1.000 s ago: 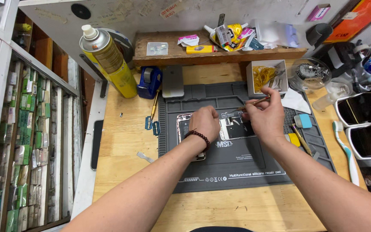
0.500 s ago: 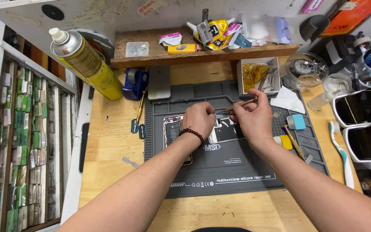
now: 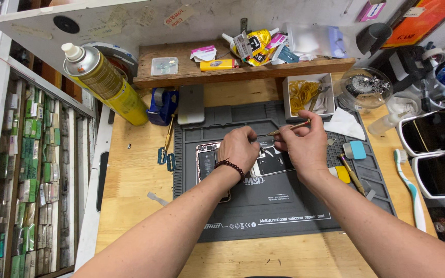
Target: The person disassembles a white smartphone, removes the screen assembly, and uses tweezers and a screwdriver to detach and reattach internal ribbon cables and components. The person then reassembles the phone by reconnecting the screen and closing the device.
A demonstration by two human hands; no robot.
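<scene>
Hands (image 3: pixel 271 146) over opened phone (image 3: pixel 209 159), right gripping tweezers (image 3: pixel 287 127), grey mat (image 3: pixel 284 206)

Just the one view here, a head-worn cam sitting above the near edge of the light wooden bench (image 3: pixel 130 175), tilted steeply down and facing the back wall. It's pretty close: both forearms come in from the bottom corners and meet mid-frame over the dark grey silicone repair mat (image 3: pixel 284 216). The far edge of the bench, with the raised wooden shelf (image 3: pixel 243 74), runs along the top. A rack of small parts drawers (image 3: pixel 21 180) fills the left side, so it's a wide lens.
</scene>
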